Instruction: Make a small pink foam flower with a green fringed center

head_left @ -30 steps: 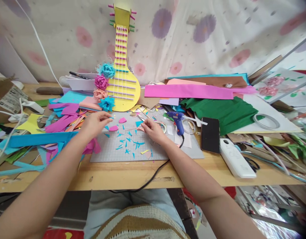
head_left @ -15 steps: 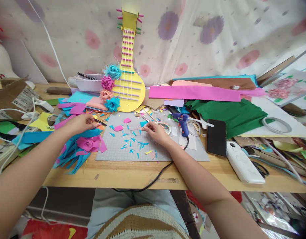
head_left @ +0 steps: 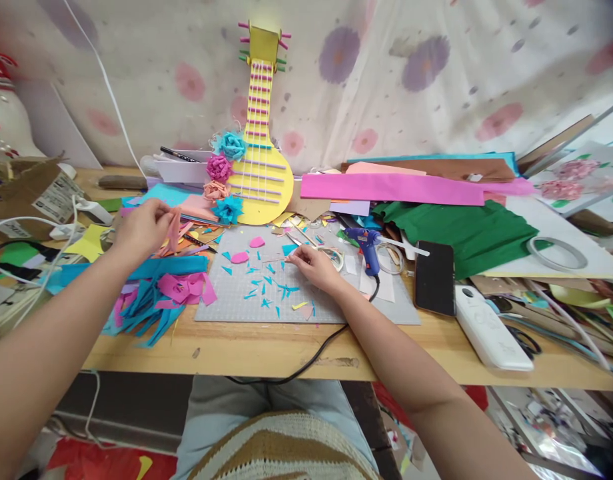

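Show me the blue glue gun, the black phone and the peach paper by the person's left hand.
Glue gun (head_left: 370, 255): head view, on its blue handle.
Phone (head_left: 435, 277): head view, middle of its dark face.
Peach paper (head_left: 173, 231): head view, on its hanging part.

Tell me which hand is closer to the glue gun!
Right. The right hand is just left of the glue gun; the left hand is much farther left.

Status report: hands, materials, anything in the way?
Left hand pinching peach paper. Right hand holding thin stick over grey mat. Blue scraps litter mat; glue gun near right hand.
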`<state>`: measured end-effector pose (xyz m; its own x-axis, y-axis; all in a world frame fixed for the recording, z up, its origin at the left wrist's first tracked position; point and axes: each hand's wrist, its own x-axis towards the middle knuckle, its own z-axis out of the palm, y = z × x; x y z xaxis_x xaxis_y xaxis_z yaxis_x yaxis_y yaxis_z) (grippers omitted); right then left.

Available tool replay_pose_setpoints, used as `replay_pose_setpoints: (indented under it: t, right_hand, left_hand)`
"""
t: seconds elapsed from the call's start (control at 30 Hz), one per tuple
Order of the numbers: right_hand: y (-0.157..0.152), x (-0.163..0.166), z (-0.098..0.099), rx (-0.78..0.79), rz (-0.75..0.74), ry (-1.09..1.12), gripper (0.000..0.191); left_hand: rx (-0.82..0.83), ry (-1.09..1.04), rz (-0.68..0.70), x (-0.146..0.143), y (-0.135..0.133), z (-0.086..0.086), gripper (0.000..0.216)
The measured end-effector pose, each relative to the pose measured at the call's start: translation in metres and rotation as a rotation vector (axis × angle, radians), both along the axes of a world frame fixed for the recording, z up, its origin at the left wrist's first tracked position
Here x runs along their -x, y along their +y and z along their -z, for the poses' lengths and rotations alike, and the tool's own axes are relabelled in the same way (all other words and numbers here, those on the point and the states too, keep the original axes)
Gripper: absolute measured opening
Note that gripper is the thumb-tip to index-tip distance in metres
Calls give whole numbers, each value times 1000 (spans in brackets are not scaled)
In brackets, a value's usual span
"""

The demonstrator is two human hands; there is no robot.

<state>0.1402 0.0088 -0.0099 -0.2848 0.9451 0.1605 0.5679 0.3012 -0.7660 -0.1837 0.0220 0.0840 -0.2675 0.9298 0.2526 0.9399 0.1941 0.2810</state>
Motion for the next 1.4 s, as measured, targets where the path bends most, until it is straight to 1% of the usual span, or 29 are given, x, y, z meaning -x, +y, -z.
replay_pose_setpoints:
  t: [0.07, 0.13, 0.17, 0.23, 0.27, 0.3, 0.33, 0.4, 0.47, 0.57, 0.7, 0.77, 0.9, 1.07, 1.13, 1.23, 1.4]
  right_hand:
    - [0, 0, 0, 1, 0, 10, 23]
    - [0, 0, 1, 2, 2, 30, 23]
    - [0, 0, 1, 2, -1, 50, 23]
    - [0, 1, 2, 7, -16, 119, 21]
    - [0, 2, 1, 12, -33, 170, 20]
    - [0, 3, 1, 24, -56, 232, 21]
    - [-1, 4, -1, 48, -83, 301, 23]
    - [-2, 5, -6, 118, -141, 444, 29]
    - [-4, 5, -11, 188, -178, 562, 34]
    - [-5, 3, -17, 230, -188, 639, 34]
    - [-2, 0, -14, 260, -213, 630, 29]
    - [1, 0, -10, 280, -202, 635, 29]
    - [3, -1, -7, 311, -181, 650, 30]
    - [0, -2, -10, 318, -238, 548, 27]
    - [-1, -1, -10, 285, -250, 501, 27]
    - [-2, -1, -10, 218, -261, 454, 28]
    - [-4, -3, -16, 139, -268, 354, 30]
  left_hand:
    - [-182, -60, -25, -1, 0, -4, 25]
    - [-354, -153, -7, -7, 0, -8, 24]
    - [-418, -218, 25, -12, 0, -9, 24]
    - [-450, -382, 118, -28, -1, -11, 27]
    - [-432, -473, 183, -40, -2, -10, 28]
    - [-358, -552, 248, -52, -4, -9, 25]
    - [-250, -627, 321, -66, -6, -7, 24]
    - [28, -759, 452, -93, -12, 1, 24]
    - [177, -915, 526, -117, -17, 13, 30]
    - [301, -1066, 581, -141, -22, 33, 38]
    - [328, -1232, 556, -154, -23, 54, 41]
    - [294, -1305, 536, -155, -22, 60, 41]
    - [209, -1376, 479, -151, -22, 70, 40]
    - [219, -1398, 495, -152, -28, 76, 37]
    - [260, -1419, 507, -155, -31, 75, 37]
    - [366, -1459, 527, -158, -35, 72, 35]
    - [534, -1493, 547, -153, -36, 71, 27]
